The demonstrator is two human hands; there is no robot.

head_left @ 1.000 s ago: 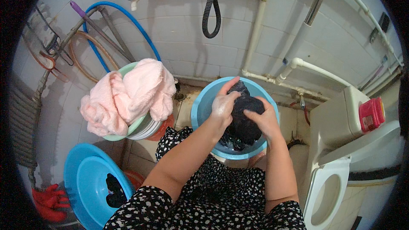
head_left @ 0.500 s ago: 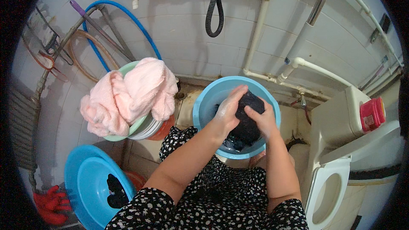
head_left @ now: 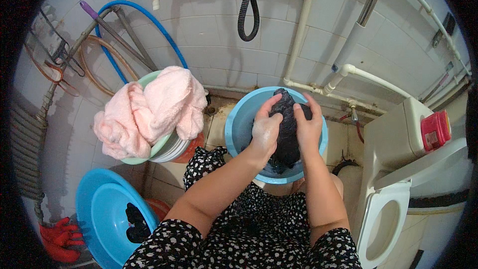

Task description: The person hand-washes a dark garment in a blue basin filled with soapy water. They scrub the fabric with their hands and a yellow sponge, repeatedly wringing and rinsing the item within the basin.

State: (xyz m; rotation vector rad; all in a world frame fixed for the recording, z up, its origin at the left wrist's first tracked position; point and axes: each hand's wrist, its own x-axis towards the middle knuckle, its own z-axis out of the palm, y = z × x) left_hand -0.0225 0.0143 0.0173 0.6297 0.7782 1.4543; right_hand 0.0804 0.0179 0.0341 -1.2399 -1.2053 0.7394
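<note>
A dark, wet piece of cloth [head_left: 287,137] is bunched up over a light blue basin [head_left: 232,132] on the floor in front of me. My left hand [head_left: 265,130] grips its left side, with the thumb bent over the fabric. On the other side, my right hand [head_left: 309,127] holds it with fingers curved round the edge. The cloth stands tall between both palms, its lower end down in the basin. What lies at the basin's bottom is mostly hidden by the cloth and my hands.
Pink fluffy fabric [head_left: 172,102] is heaped on a pale green basin [head_left: 133,161] at left. Nearer, a larger blue basin [head_left: 94,209] holds a small black cloth [head_left: 136,224]; red gloves [head_left: 62,240] lie beside it. At right stands a toilet [head_left: 368,219]. A black hose [head_left: 241,22] hangs ahead.
My hands have moved from cupping the cloth in a compact bundle to holding it by its two sides. The cloth is now stretched longer, and more of it shows between my hands.
</note>
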